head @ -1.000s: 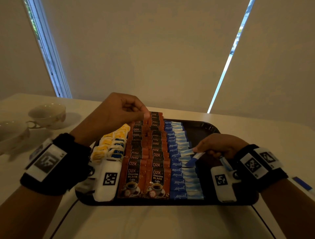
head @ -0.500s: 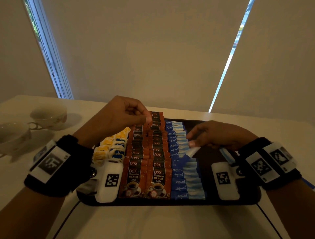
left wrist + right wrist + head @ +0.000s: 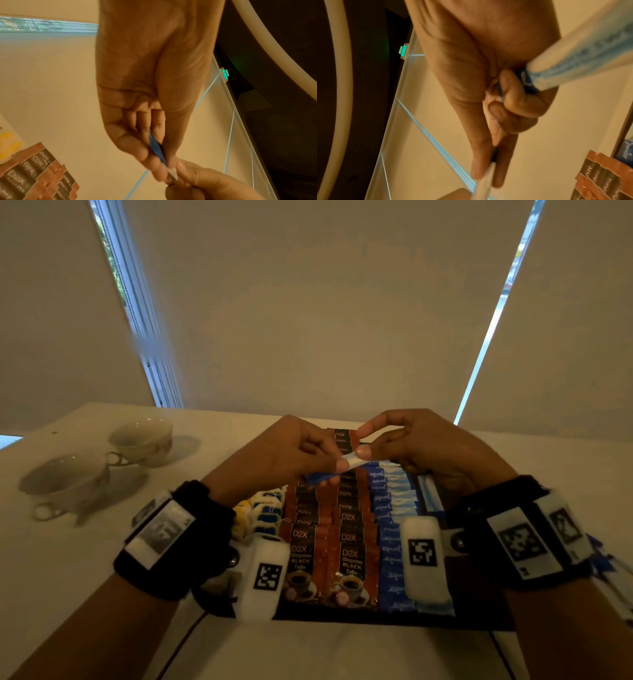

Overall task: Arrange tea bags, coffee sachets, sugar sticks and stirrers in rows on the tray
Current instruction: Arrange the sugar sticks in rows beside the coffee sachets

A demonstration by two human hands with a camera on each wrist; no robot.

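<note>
A dark tray (image 3: 376, 618) carries rows of tea bags (image 3: 263, 511), D2X coffee sachets (image 3: 349, 546) and blue sugar sticks (image 3: 390, 529). Above the tray's far end, both hands pinch one blue-and-white sugar stick (image 3: 351, 462). My left hand (image 3: 330, 462) pinches its blue part and my right hand (image 3: 363, 449) its white tip. The left wrist view shows the stick (image 3: 157, 148) between the left hand's (image 3: 159, 162) thumb and fingers. In the right wrist view the right hand (image 3: 488, 162) pinches the stick (image 3: 485, 180) and its curled fingers hold another stick (image 3: 573, 54).
Two teacups (image 3: 142, 440) (image 3: 66, 481) stand on the white table to the left of the tray. More blue-and-white sticks (image 3: 613, 577) lie at the table's right edge behind my right wrist. The tray's right strip is dark and bare.
My right hand lifted a sugar stick from the tray and carried it up and left. It met my left hand, which now pinches the stick's other end.
</note>
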